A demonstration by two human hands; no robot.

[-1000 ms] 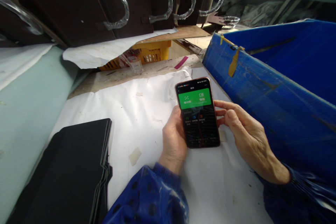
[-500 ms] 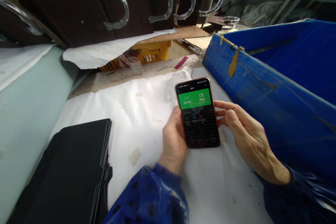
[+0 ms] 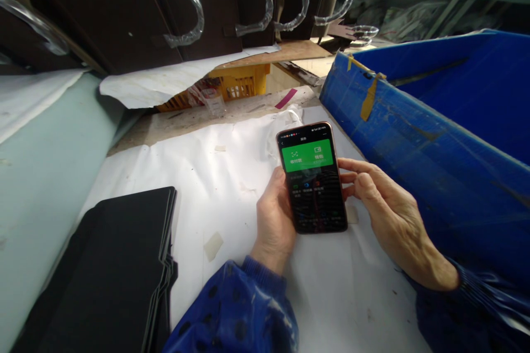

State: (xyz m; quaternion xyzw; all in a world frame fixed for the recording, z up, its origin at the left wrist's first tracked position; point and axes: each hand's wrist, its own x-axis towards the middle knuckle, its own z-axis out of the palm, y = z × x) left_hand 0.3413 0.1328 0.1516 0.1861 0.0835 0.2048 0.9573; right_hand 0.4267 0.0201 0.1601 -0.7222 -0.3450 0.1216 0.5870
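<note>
A smartphone (image 3: 313, 198) with a lit screen, a green panel across its upper part, is held upright and slightly tilted over the white-covered table. My left hand (image 3: 273, 215) is closed round its lower left side, thumb along the edge and the other fingers hidden behind it. At the phone's right edge, the fingertips of my right hand (image 3: 387, 215) touch or nearly touch the side. That hand's fingers are stretched out, with its thumb lifted off the screen.
A stack of black sheets (image 3: 111, 265) with notched edges lies at the left. A blue bin (image 3: 414, 132) stands along the right. Dark panels (image 3: 99, 16) with plastic-wrapped handles (image 3: 194, 8) stand at the back, above a yellow crate (image 3: 244, 81). White paper (image 3: 199, 171) covers the table.
</note>
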